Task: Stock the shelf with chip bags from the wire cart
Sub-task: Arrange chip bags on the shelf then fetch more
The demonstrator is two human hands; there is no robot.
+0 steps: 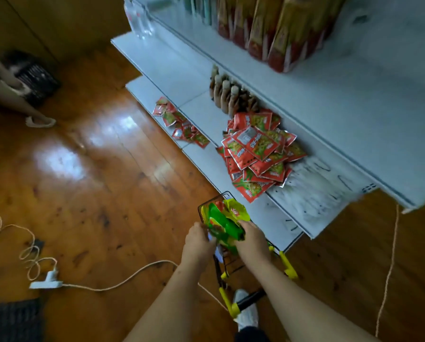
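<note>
Here, the left hand (198,239) and right hand (252,239) both clasp green chip bags (225,223) above the wire cart (227,261), near the shelf's (255,213) front edge; beyond, red packets (258,151) pile there.

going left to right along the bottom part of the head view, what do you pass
white power strip → left hand → green chip bags → right hand → yellow cart handle bracket → hanging cord
</note>
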